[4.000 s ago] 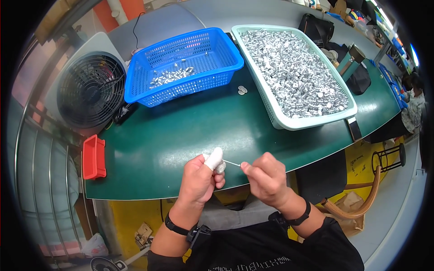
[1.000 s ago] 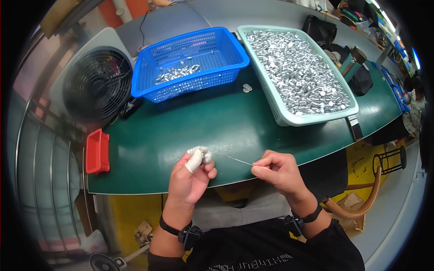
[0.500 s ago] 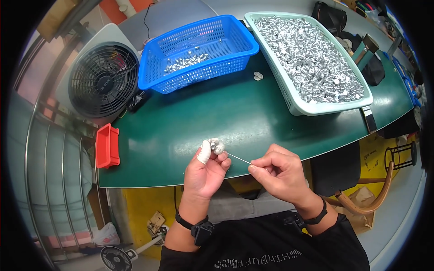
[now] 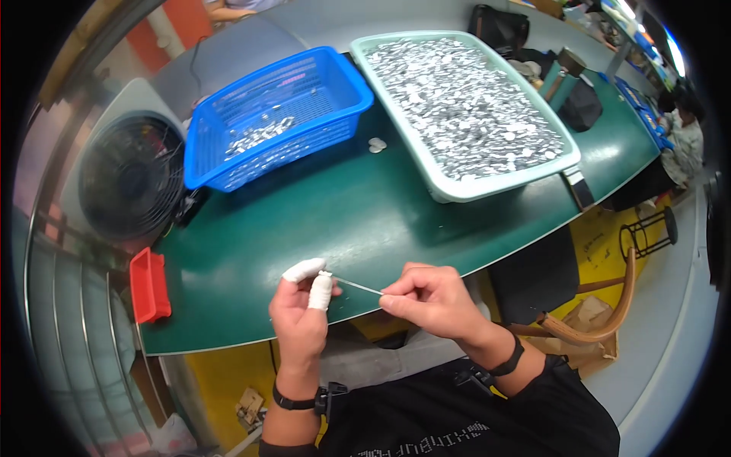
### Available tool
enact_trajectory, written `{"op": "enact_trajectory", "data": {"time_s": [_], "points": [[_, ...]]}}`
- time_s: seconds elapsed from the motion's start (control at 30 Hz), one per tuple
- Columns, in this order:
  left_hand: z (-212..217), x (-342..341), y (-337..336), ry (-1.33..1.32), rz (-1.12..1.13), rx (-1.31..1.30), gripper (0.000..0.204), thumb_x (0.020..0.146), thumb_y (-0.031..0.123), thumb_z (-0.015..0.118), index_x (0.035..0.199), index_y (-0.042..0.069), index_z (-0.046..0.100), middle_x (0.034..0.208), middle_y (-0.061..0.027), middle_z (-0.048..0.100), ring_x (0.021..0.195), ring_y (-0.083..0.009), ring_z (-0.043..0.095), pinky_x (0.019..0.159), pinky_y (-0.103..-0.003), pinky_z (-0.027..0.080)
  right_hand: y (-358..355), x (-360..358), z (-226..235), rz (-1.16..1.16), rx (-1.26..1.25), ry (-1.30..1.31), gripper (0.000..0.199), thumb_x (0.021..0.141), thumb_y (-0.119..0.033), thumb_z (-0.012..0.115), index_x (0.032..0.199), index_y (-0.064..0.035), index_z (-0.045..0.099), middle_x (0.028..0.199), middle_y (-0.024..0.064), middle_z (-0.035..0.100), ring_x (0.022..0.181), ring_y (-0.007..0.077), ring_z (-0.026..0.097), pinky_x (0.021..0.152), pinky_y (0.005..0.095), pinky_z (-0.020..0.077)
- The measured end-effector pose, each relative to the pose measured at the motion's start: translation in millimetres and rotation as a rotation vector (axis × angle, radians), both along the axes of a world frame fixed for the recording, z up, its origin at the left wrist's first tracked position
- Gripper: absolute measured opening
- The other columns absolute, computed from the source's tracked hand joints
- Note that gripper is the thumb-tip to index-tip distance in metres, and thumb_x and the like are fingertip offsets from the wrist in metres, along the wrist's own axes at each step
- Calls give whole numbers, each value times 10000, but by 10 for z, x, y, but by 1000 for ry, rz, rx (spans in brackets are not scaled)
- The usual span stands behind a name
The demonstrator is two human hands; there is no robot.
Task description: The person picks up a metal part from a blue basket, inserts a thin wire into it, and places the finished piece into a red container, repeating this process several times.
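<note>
White coverings wrap the thumb and a finger of my left hand (image 4: 298, 316), which is closed in a pinch above the green table. A small shiny metal part (image 4: 325, 273) shows between those fingertips, mostly covered by them. Opposite it, my right hand (image 4: 430, 298) pinches a thin metal rod (image 4: 359, 286) between thumb and fingers. The rod's far end reaches the metal part at my left fingertips; whether it goes inside cannot be made out.
Several silver metal parts lie in a blue basket (image 4: 354, 114). A pale green basket (image 4: 457, 190) is heaped with similar parts. Small pale discs (image 4: 377, 145) lie between them. A red tray (image 4: 150, 286) and a fan (image 4: 129, 164) stand left. Another person's arm (image 4: 228, 11) shows at the far edge.
The whole view has swung, so the baskets appear farther left and lower. My left hand has turned, with its covered thumb now nearer me. The rod still spans both hands.
</note>
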State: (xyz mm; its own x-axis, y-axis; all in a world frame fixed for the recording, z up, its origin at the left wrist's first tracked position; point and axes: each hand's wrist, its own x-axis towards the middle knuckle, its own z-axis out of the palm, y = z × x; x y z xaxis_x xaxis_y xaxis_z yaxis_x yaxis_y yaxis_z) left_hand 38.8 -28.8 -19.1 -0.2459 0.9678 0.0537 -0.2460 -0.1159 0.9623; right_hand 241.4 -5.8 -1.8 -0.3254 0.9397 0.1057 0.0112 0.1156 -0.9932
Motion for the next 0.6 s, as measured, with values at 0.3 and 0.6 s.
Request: {"op": "enact_trajectory", "data": {"time_s": [0.3,0.6], "points": [[192,51,50,-251,-210,-88,167,932,-18,623,1099,-18,613,1028,-95,639,901,-154,622,758,-266,533,20,235,-10,167,-656,446,92,872,-50,723,893,38,710,750,1,597,580,33,469,502,200,362],[145,-24,41,-179,-131,-58,170,928,-5,630,1097,-4,613,990,-61,643,853,-126,610,736,-255,519,6,118,39,106,-332,221,79,867,5,712,936,43,724,792,12,577,631,50,509,524,207,370]]}}
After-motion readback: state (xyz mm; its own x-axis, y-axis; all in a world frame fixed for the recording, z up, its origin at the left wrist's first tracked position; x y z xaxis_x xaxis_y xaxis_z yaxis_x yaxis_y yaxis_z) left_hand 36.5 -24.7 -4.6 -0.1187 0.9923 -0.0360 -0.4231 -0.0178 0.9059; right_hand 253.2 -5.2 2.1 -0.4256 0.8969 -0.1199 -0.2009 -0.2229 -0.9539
